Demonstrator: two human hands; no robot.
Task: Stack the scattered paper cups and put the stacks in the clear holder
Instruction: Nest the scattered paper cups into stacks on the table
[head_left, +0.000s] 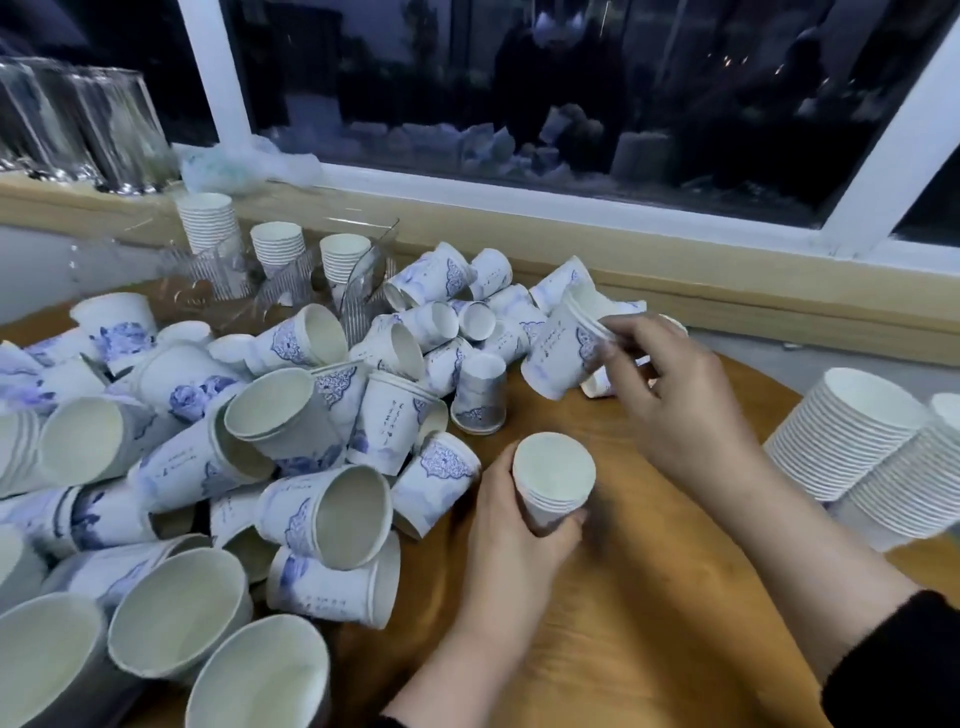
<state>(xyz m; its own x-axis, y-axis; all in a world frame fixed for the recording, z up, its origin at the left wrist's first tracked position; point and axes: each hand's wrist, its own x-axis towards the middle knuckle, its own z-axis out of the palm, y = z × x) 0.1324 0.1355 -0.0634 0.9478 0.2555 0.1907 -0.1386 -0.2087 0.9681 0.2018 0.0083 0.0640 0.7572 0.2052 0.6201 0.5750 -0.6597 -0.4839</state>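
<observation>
My left hand (511, 525) grips a short upright stack of white paper cups (553, 480) just above the wooden table (639, 639). My right hand (670, 395) pinches the rim of a tilted blue-patterned cup (558, 353), lifted at the right edge of the pile. Several loose cups (291, 447) lie scattered and tipped over across the left and middle of the table. The clear holder (291, 288) stands at the back left with three stacks of cups (278, 249) in it.
Two long stacks of cups (852, 447) lie on their sides at the right edge of the table. Clear glass jars (88, 124) and a crumpled plastic bag (244, 166) sit on the window ledge behind. A dark window runs along the back.
</observation>
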